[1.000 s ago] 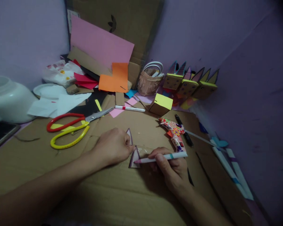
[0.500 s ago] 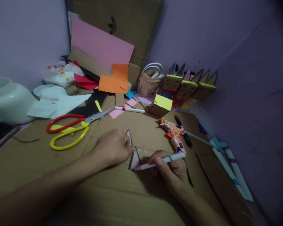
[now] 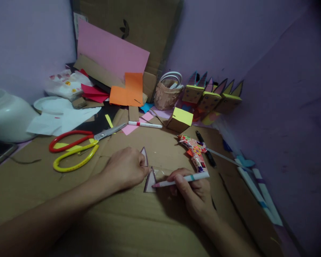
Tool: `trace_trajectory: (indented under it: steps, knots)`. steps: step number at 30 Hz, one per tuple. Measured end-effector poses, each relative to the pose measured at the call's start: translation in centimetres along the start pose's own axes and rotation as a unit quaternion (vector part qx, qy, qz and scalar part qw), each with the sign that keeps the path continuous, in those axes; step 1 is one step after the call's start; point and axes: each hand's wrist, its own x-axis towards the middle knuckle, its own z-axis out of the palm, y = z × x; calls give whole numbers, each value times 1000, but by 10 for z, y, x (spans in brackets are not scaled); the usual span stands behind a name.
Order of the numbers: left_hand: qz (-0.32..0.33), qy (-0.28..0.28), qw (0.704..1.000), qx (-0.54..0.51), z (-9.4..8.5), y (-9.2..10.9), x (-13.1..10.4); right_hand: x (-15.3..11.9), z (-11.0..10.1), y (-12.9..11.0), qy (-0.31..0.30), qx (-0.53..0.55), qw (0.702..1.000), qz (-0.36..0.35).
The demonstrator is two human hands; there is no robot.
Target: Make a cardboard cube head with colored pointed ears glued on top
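My right hand grips a white marker with a teal band, its pinkish tip touching a small white paper triangle. Dark lines run along the triangle's edges. Curled into a closed shape, my left hand presses its fingertips at the top point of this triangle. A second outlined triangle shows partly behind the left hand's knuckles; whether the fingers hold it too, I cannot tell. Both triangles are over the brown cardboard.
Scissors with red and yellow handles lie at left. A patterned glue gun and a black pen lie at right. Behind are a yellow-topped box, a red-banded marker, a basket and eared box figures.
The marker's tip has moved up from the triangle's lower corner onto its white face. My left hand stays at the triangle's top. The whole view has shifted slightly.
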Motion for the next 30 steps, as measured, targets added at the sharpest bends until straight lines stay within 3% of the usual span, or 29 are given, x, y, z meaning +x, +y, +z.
trace_trajectory:
  steps: [3, 8, 13, 30]
  knots:
    - [-1, -1, 1000, 1, 0, 0, -1, 1, 0, 0, -16, -7, 1000, 0]
    - [-5, 1, 1000, 8, 1, -1, 0, 1, 0, 1, 17, 17, 1000, -8]
    - [-11, 3, 1000, 9, 1, 0, 1, 1, -2, 2, -19, -4, 1000, -8]
    - [1, 21, 1000, 5, 4, -3, 1, 1, 1, 3, -12, 24, 1000, -11]
